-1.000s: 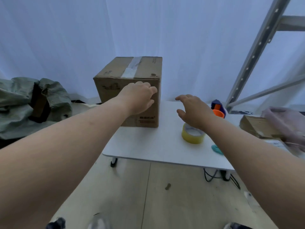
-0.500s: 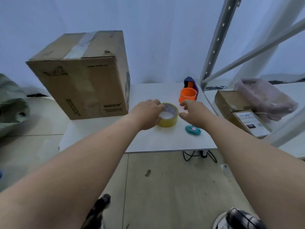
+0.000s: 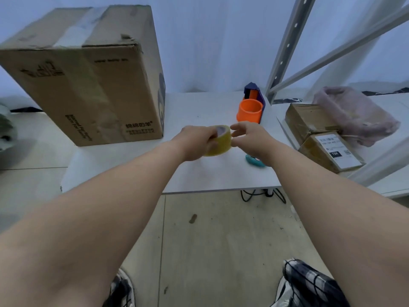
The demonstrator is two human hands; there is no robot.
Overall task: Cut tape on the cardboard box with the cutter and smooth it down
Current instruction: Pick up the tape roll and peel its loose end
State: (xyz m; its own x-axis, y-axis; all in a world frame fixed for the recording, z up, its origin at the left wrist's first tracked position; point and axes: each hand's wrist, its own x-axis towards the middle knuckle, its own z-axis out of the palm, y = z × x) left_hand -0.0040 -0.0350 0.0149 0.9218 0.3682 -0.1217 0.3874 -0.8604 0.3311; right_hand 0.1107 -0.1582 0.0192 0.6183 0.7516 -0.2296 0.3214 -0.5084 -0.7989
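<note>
The cardboard box (image 3: pixel 88 80) is seen standing on the counter (image 3: pixel 199 173), up and to the left of both hands, well apart from them. An old pale strip of tape (image 3: pixel 77 32) is noted along its top seam; no fresh tape has been laid, cut or smoothed.

A metal rack (image 3: pixel 285 45) with parcels (image 3: pixel 327 138) is observed to the right of the fingers.

The left hand (image 3: pixel 194 141) is closed around the yellow tape roll (image 3: pixel 219 140), which appears lifted slightly off the counter, though this cannot be confirmed. The right hand (image 3: pixel 250 138) is held against the roll's right side, its fingers (image 3: pixel 238 127) partly curled and spread, gripping nothing visible; they are judged to be seeking the free end.

An orange dispenser (image 3: pixel 250 110) stands just beyond the right hand. The teal cutter (image 3: pixel 254 161) lies untouched beneath the right wrist.

The task is assessed as barely begun: pulling, sticking, cutting and smoothing all remain.
</note>
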